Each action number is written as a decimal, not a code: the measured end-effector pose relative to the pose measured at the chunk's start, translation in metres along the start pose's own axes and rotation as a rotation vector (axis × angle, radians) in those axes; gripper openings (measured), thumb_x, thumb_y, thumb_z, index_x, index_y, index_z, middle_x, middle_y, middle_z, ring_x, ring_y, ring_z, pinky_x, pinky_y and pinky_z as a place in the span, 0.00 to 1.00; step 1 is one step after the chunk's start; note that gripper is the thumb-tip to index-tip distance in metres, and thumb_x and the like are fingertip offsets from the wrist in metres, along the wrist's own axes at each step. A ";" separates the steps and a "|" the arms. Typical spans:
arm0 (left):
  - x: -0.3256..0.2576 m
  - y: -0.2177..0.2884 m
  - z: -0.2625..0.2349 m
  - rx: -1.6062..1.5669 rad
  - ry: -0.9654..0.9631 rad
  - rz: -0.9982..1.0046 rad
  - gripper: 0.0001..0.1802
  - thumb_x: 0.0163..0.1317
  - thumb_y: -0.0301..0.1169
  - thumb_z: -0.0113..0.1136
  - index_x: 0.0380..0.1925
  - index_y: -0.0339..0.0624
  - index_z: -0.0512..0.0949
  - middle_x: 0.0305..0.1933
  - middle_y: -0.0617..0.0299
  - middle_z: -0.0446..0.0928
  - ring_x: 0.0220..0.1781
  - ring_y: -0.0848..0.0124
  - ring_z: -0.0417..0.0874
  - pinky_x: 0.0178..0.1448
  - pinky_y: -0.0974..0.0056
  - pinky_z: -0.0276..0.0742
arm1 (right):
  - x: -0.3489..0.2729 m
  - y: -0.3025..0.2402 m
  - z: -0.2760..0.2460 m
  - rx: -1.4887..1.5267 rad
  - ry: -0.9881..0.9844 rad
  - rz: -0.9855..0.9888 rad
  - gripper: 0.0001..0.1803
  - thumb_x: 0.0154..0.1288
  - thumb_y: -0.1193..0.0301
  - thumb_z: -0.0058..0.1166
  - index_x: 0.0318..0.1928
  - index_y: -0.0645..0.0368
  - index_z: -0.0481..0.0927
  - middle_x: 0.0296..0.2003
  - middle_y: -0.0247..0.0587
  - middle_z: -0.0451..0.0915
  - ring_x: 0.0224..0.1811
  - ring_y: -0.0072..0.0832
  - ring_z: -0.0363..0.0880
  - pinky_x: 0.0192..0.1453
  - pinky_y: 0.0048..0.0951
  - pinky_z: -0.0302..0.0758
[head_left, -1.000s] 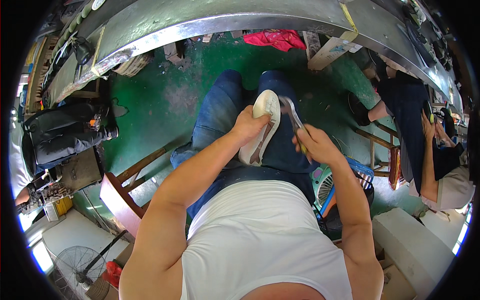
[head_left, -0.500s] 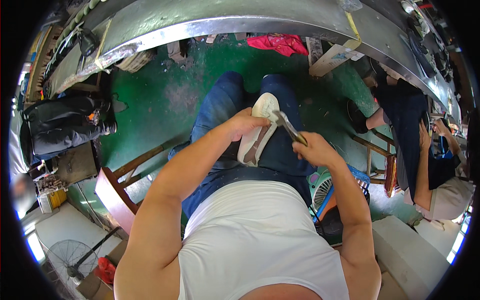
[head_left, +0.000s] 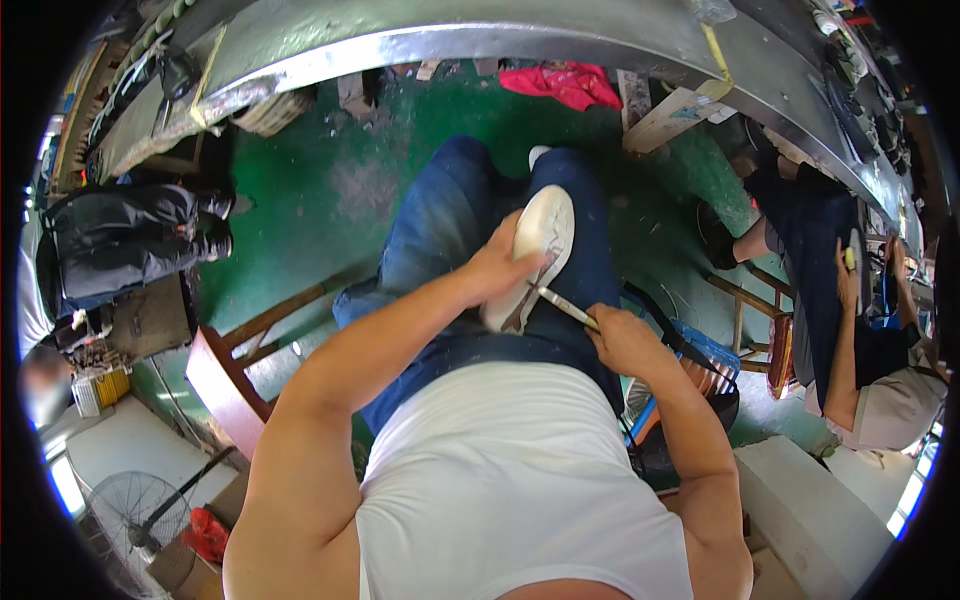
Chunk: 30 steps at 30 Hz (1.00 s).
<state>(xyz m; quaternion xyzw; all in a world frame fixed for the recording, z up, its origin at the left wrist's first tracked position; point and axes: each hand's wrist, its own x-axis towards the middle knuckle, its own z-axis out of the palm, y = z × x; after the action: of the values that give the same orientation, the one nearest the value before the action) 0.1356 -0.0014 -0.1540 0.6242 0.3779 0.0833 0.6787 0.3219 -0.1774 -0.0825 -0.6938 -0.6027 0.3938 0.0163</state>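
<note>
One shoe [head_left: 547, 225], one hand tool [head_left: 568, 306], one left grip [head_left: 510, 262], one right grip [head_left: 625, 342]

Also countable: two blue trouser legs [head_left: 430, 230], one white top [head_left: 510, 450], one metal worktop [head_left: 460, 35], two yellow strips [head_left: 716, 58], one red cloth [head_left: 565, 85], one caged fan [head_left: 142, 528], one red bundle [head_left: 207, 533] and two wooden-framed seats [head_left: 220, 380]. Other people [head_left: 885, 405] number at least two: one at the left, one at the right.

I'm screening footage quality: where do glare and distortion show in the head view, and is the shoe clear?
Head view: glare along the metal bench edge, which bows; head view: bright patch at lower left blown out; head view: white shoe fairly clear, partly covered by the left hand.
</note>
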 end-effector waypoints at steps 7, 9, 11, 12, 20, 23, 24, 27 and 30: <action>-0.015 -0.039 0.009 -0.257 0.057 -0.012 0.51 0.61 0.35 0.66 0.78 0.46 0.45 0.73 0.46 0.63 0.74 0.57 0.66 0.75 0.59 0.60 | -0.004 -0.016 0.005 -0.097 0.104 -0.073 0.11 0.67 0.70 0.54 0.44 0.65 0.73 0.38 0.58 0.80 0.37 0.57 0.81 0.44 0.51 0.78; -0.011 -0.048 0.017 -0.142 0.176 0.050 0.49 0.61 0.34 0.65 0.77 0.45 0.47 0.72 0.45 0.65 0.73 0.57 0.68 0.74 0.60 0.63 | -0.002 -0.009 0.007 -0.104 0.114 -0.064 0.11 0.67 0.70 0.55 0.44 0.64 0.74 0.37 0.58 0.80 0.38 0.56 0.82 0.44 0.50 0.78; -0.009 -0.054 0.021 -0.094 0.210 0.071 0.48 0.61 0.34 0.66 0.77 0.44 0.49 0.72 0.44 0.65 0.72 0.56 0.68 0.74 0.60 0.63 | 0.002 0.001 0.006 -0.110 0.104 -0.081 0.10 0.66 0.70 0.54 0.41 0.65 0.75 0.34 0.57 0.80 0.37 0.52 0.83 0.43 0.45 0.79; -0.007 -0.056 0.022 -0.101 0.209 0.066 0.49 0.61 0.35 0.66 0.77 0.44 0.48 0.72 0.44 0.65 0.72 0.55 0.69 0.74 0.59 0.64 | 0.005 0.007 0.004 -0.026 0.101 -0.101 0.10 0.67 0.69 0.53 0.41 0.65 0.75 0.34 0.58 0.80 0.37 0.53 0.82 0.44 0.48 0.78; -0.017 -0.042 0.016 0.018 0.202 0.051 0.49 0.62 0.36 0.65 0.77 0.43 0.46 0.73 0.41 0.61 0.74 0.51 0.66 0.75 0.58 0.62 | 0.035 -0.016 -0.034 0.465 0.074 -0.089 0.18 0.74 0.60 0.48 0.44 0.66 0.76 0.39 0.63 0.81 0.45 0.57 0.80 0.49 0.51 0.75; -0.027 -0.036 0.015 0.287 0.170 -0.043 0.52 0.63 0.36 0.64 0.78 0.41 0.41 0.75 0.37 0.56 0.76 0.49 0.61 0.77 0.58 0.58 | 0.060 -0.010 -0.010 0.193 0.216 -0.047 0.22 0.76 0.57 0.45 0.42 0.68 0.76 0.39 0.63 0.81 0.45 0.58 0.80 0.50 0.53 0.74; -0.032 -0.048 0.015 0.358 0.140 0.017 0.52 0.66 0.35 0.61 0.78 0.43 0.34 0.75 0.40 0.58 0.74 0.54 0.64 0.75 0.61 0.61 | 0.061 -0.006 -0.007 0.213 0.177 -0.042 0.23 0.76 0.56 0.44 0.42 0.68 0.75 0.39 0.63 0.81 0.45 0.59 0.80 0.50 0.53 0.74; -0.049 -0.041 -0.011 0.197 -0.065 -0.014 0.55 0.69 0.33 0.58 0.76 0.45 0.23 0.76 0.41 0.57 0.70 0.60 0.68 0.71 0.65 0.64 | 0.067 -0.007 -0.014 0.217 0.125 -0.018 0.24 0.76 0.55 0.43 0.41 0.68 0.75 0.39 0.63 0.81 0.45 0.60 0.79 0.50 0.53 0.74; -0.059 -0.019 -0.017 0.035 -0.238 -0.111 0.59 0.67 0.34 0.59 0.74 0.42 0.17 0.79 0.38 0.43 0.76 0.56 0.55 0.75 0.63 0.56 | 0.051 -0.021 -0.023 0.202 0.144 -0.048 0.23 0.76 0.56 0.44 0.42 0.67 0.76 0.38 0.63 0.81 0.45 0.59 0.79 0.50 0.53 0.74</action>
<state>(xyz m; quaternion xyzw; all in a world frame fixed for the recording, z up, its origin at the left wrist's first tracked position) 0.0762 -0.0265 -0.1462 0.6194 0.3301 -0.0356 0.7114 0.3157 -0.1183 -0.0830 -0.7007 -0.5735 0.4011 0.1389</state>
